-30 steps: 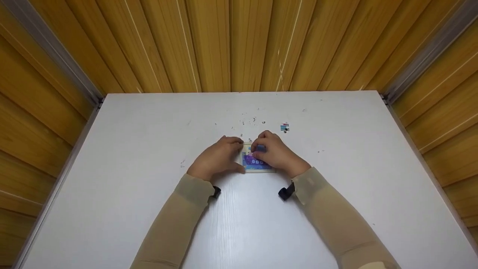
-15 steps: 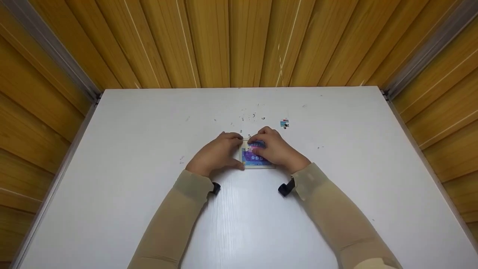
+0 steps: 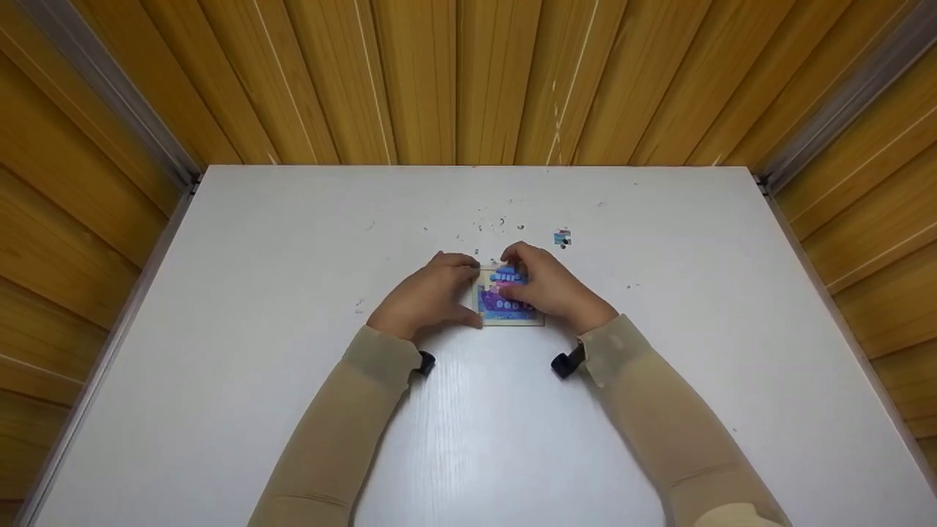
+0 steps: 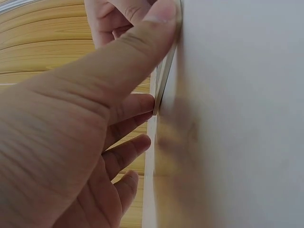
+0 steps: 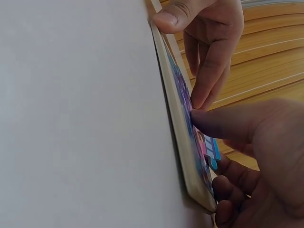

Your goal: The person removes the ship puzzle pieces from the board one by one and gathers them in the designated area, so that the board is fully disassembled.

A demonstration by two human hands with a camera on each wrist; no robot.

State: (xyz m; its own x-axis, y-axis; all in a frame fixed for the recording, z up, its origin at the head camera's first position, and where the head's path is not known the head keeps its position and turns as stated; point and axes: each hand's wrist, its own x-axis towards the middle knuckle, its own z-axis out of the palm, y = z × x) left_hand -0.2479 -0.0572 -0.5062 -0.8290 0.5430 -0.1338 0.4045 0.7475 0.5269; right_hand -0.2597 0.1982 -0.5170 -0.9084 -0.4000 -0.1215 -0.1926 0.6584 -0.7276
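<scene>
The tilted blue jigsaw piece (image 5: 213, 152) could jam if the right hand (image 3: 554, 287) — I can't tell whether it's pinching — presses crookedly, the left hand (image 3: 430, 294) clamping the left side of the flat, pale-rimmed puzzle board (image 5: 180, 130).

We see a white table (image 3: 454, 432); on it lie a puzzle (image 3: 505, 315) and, farther off and right, a piece (image 3: 562, 237).

The person is wearing plain khaki-tan cloth: the left sleeve (image 3: 315, 439) and right sleeve (image 3: 681, 432) are covering the forearms, leaving the left hand (image 3: 426, 296) and right hand (image 3: 558, 289) bare. The left cuff (image 3: 381, 360) and right cuff (image 3: 616, 350) are forming slightly greyer, uneven-edged bands. Fine creases are crossing both sleeves, and a paler patch (image 3: 736, 515) is appearing low on the right one. A black left wrist mount (image 3: 426, 363) and black right wrist mount (image 3: 566, 363) are projecting beside the inner cuff edges.
</scene>
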